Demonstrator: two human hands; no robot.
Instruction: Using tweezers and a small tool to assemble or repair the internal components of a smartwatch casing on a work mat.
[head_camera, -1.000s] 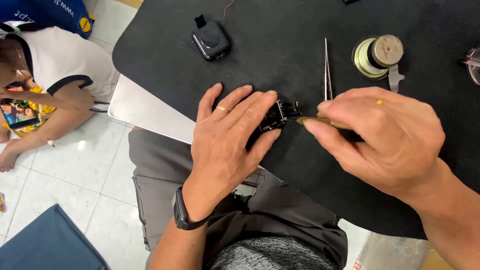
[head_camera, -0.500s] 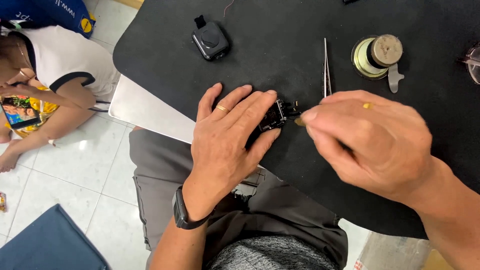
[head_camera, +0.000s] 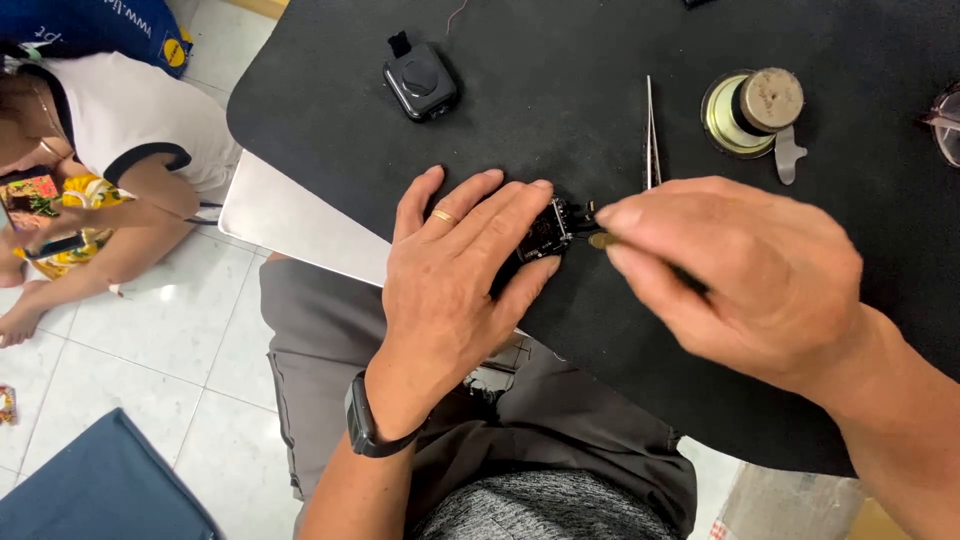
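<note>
Since a second ago the right hand (head_camera: 740, 275) has slid its brass-tipped tool (head_camera: 601, 240), pinched in its grip, against the small black part (head_camera: 547, 233), pressed by the flat left hand (head_camera: 455, 270) near the table's (head_camera: 560, 90) front edge; tweezers (head_camera: 650, 135) lie just behind.

Single view, worn on your head. Looks steeply down over your lap at near edge of black table (head_camera: 800, 60), close range. Your left hand (head_camera: 450, 280) and right hand (head_camera: 740, 275) fill centre. Tiled floor (head_camera: 150, 330) visible at left, below table edge.
</note>
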